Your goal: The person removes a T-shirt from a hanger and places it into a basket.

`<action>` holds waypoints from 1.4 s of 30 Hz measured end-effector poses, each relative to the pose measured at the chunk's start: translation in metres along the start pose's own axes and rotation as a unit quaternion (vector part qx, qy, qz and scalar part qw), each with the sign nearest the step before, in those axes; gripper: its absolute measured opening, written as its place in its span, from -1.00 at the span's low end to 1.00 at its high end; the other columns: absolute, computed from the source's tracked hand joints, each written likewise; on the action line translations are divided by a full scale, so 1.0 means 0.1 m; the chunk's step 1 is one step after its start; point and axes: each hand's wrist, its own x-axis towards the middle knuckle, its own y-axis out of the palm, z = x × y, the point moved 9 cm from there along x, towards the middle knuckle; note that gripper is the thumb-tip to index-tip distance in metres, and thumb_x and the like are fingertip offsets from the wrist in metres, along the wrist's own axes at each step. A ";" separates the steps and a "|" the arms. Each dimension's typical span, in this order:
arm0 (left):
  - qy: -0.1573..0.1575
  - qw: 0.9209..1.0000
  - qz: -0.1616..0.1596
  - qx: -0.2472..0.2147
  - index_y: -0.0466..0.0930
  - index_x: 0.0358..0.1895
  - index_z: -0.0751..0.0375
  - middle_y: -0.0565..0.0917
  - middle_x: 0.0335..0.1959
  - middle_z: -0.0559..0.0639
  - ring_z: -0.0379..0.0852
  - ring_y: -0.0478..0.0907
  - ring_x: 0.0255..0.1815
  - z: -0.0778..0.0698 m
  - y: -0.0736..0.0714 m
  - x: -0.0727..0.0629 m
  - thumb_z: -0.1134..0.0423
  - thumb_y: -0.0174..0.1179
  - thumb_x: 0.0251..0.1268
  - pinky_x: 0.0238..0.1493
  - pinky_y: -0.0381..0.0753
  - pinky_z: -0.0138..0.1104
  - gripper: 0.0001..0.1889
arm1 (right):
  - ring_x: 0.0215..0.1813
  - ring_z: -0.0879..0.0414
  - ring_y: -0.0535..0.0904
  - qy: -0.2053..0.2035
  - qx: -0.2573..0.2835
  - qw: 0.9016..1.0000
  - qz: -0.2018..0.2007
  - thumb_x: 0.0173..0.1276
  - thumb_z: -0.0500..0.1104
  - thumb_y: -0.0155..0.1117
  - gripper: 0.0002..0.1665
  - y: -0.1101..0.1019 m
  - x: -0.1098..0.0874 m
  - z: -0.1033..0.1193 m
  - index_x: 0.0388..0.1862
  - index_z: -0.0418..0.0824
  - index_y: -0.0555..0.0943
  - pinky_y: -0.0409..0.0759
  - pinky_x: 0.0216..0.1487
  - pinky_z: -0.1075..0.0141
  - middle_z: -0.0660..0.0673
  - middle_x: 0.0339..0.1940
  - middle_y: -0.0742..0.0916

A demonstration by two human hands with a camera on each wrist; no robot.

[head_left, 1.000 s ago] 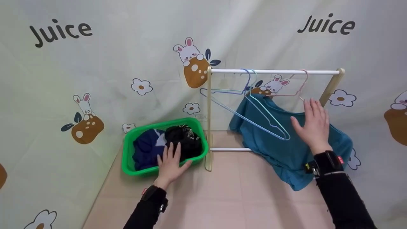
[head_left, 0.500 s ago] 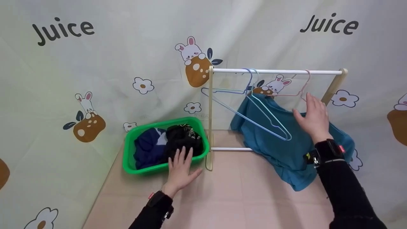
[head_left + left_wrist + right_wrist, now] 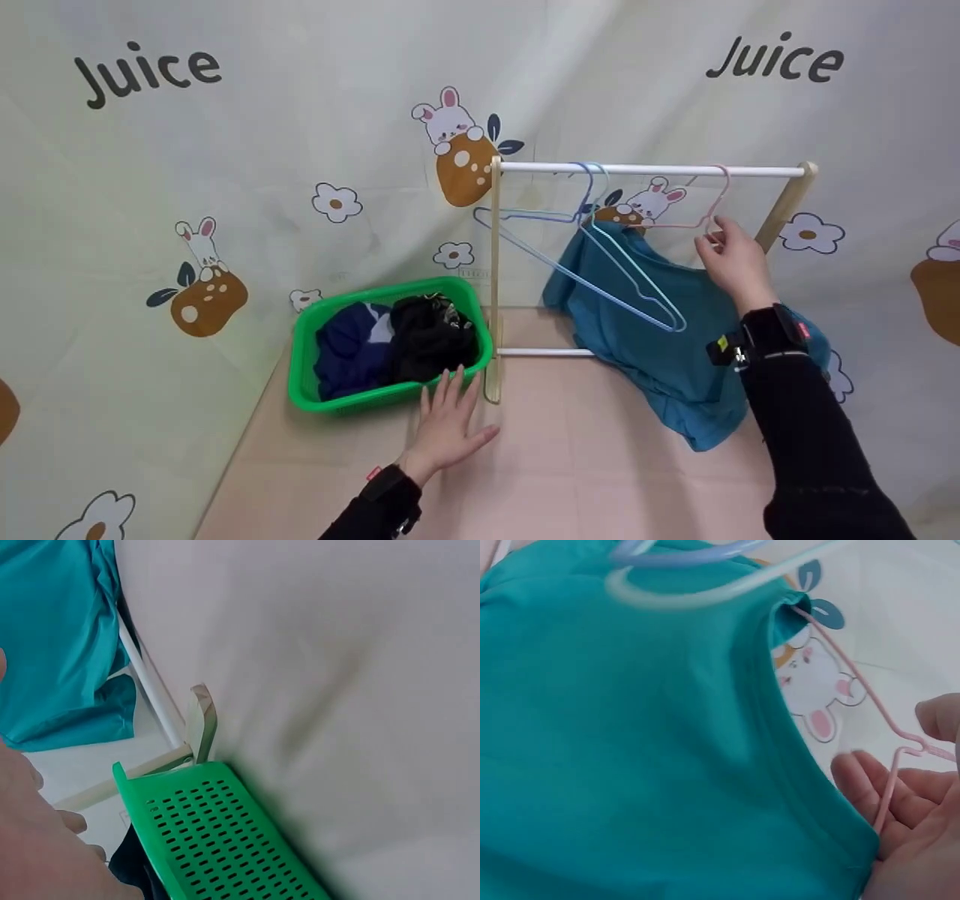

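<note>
A teal shirt point(image 3: 660, 315) hangs from a pink hanger point(image 3: 720, 196), whose arms go in at the neck opening. My right hand point(image 3: 735, 262) is at the hanger's right shoulder, by the neckline. In the right wrist view, its fingers point(image 3: 855, 772) bend loosely behind the pink wire, with the thumb apart from them; no firm grip shows. My left hand point(image 3: 446, 431) spreads its fingers just in front of the green basket point(image 3: 352, 405), near its right front corner; contact with the rim cannot be told. Inside the basket lie dark blue clothing point(image 3: 349, 352) and black clothing point(image 3: 431, 337).
The white rail point(image 3: 652, 169) of a small wooden rack point(image 3: 495, 285) also bears a blue hanger point(image 3: 536, 217) and a mint hanger point(image 3: 634, 262), both without clothes, left of the shirt's neck. A printed curtain point(image 3: 300, 135) stands behind the beige table surface point(image 3: 540, 465).
My right hand has bent its fingers and moved slightly left towards the pink hanger's neck. My left hand has drawn back from over the basket, down and to the right.
</note>
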 end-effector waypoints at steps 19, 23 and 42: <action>-0.001 1.000 0.021 -0.021 0.13 0.55 0.22 0.04 0.56 0.29 0.33 -0.14 0.55 -0.09 0.23 0.04 -0.30 0.07 0.33 0.36 -0.19 0.37 -0.11 | -0.05 -0.13 0.46 0.025 0.008 0.997 -0.077 0.62 0.12 -0.20 -0.37 -0.41 0.04 0.16 0.33 -0.31 0.43 0.34 -0.19 0.16 -0.36 0.03 0.62; -0.004 1.000 0.022 -0.018 0.09 0.57 0.18 0.04 0.56 0.28 0.32 -0.14 0.56 -0.08 0.25 0.04 -0.28 0.09 0.33 0.36 -0.17 0.37 -0.11 | -0.07 -0.05 0.47 0.023 0.021 0.995 -0.094 0.61 0.17 -0.19 -0.34 -0.48 -0.01 0.10 0.29 -0.32 0.48 0.34 -0.20 0.21 -0.33 0.01 0.63; -0.023 0.999 0.044 -0.018 0.06 0.58 0.10 -0.03 0.59 0.25 0.29 -0.19 0.57 -0.05 0.32 0.04 -0.46 -0.04 0.28 0.37 -0.19 0.35 -0.04 | -0.27 -0.03 0.36 0.058 0.051 0.995 -0.055 0.52 0.30 -0.11 -0.31 -0.08 -0.58 -0.66 0.22 -0.22 0.51 0.33 -0.40 0.31 -0.19 -0.26 0.50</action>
